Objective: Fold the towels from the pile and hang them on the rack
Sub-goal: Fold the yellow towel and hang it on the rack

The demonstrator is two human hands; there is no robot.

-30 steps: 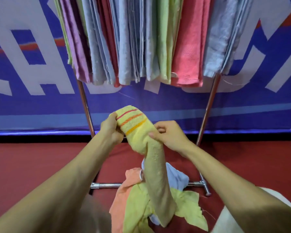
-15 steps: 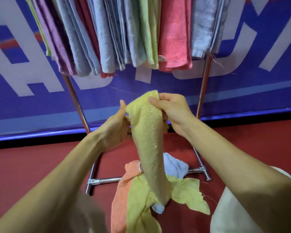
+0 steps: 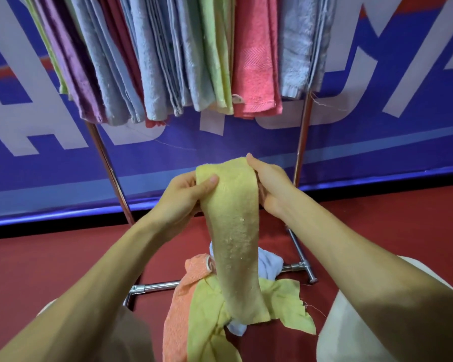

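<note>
Left hand [image 3: 183, 197] and right hand [image 3: 271, 188] pinching the top corners of a fuzzy yellow terry towel [image 3: 233, 239]. Long axis straight down, tail brushing the floor pile of orange, yellow and pale-blue cloths [image 3: 194, 307]. Chrome rack [image 3: 302, 134], crowded with hung towels [image 3: 254, 61], directly ahead and above, roughly equally near both hands.

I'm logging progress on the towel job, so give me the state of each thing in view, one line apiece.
Yellow towel: held up at its top edge, hanging down in a narrow strip, not yet on the rack.
Left hand: grip shut on the yellow towel.
Right hand: grip shut on the yellow towel.
Pile: unfolded, crumpled on the floor.
Rack: upright, crowded with hung towels.
Pink towel: folded, hanging.
</note>
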